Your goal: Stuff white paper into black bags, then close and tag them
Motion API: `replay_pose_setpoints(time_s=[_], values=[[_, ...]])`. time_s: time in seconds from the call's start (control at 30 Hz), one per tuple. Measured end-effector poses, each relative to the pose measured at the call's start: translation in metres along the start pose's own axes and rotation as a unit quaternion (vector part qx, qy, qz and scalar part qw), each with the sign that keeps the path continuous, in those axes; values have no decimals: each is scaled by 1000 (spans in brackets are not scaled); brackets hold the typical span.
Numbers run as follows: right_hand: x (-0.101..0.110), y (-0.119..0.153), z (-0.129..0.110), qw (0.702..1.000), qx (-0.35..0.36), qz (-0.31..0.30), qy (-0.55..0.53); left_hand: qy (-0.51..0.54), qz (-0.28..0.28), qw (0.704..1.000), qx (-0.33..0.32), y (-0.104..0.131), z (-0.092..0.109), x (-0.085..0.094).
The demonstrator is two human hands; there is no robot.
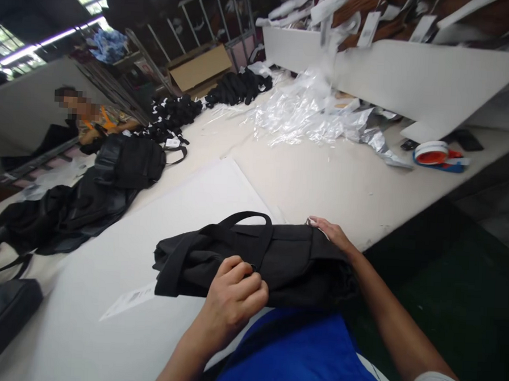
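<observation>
A black fabric bag point(285, 260) with strap handles lies on its side near the table's front edge, close to my body. My left hand point(236, 292) is closed on the near side of the bag, its fingers curled into the cloth. At the far right corner, my right hand point(331, 231) holds the bag's edge, fingers pinched near a small metal piece that is too small to name. A white tag point(129, 299) with a printed label sticks out from the bag's left end over the white sheet point(194, 193).
Black bags point(130, 161) line the table's left side, where a person point(102, 120) sits. Crumpled clear plastic bags point(310, 111) lie at the back. A tape roll point(431, 153) rests at the right before a white partition point(405, 79). A cardboard box point(201, 68) stands behind.
</observation>
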State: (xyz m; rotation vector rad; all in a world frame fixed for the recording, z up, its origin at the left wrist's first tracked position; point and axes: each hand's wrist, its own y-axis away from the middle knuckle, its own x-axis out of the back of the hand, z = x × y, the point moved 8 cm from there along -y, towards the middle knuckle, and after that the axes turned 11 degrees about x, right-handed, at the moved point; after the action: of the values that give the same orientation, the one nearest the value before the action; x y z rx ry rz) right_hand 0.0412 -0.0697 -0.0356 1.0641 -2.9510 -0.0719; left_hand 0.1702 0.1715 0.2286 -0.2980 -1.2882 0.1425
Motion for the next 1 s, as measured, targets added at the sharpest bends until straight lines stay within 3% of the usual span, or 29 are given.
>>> replay_pose_setpoints(time_s=[0.13, 0.27, 0.37, 0.53, 0.67, 0.77, 0.87, 0.93, 1.0], values=[[-10, 18, 18, 996, -86, -31, -2, 48, 16, 998, -49, 15, 10, -10], [-12, 34, 27, 986, -143, 64, -51, 81, 14, 996, -46, 30, 10, -15], [-6, 44, 22, 979, -140, 134, -69, 102, 26, 994, -33, 37, 2, -15], [-3, 59, -4, 977, -76, 191, -50, 125, 76, 989, 14, 38, -23, 0], [-8, 50, -24, 982, -43, 184, -17, 151, 117, 978, 83, 30, -64, 24], [-11, 26, -52, 991, -7, 120, 60, 175, 123, 970, 116, 23, -93, 38], [-22, 11, -79, 979, 33, -35, 199, 190, 93, 972, 103, 21, -104, 46], [-24, 9, -78, 952, 59, -118, 274, 184, 69, 977, 84, 23, -101, 44], [-22, 4, -61, 929, 88, -171, 317, 156, 34, 985, 71, 25, -95, 34]])
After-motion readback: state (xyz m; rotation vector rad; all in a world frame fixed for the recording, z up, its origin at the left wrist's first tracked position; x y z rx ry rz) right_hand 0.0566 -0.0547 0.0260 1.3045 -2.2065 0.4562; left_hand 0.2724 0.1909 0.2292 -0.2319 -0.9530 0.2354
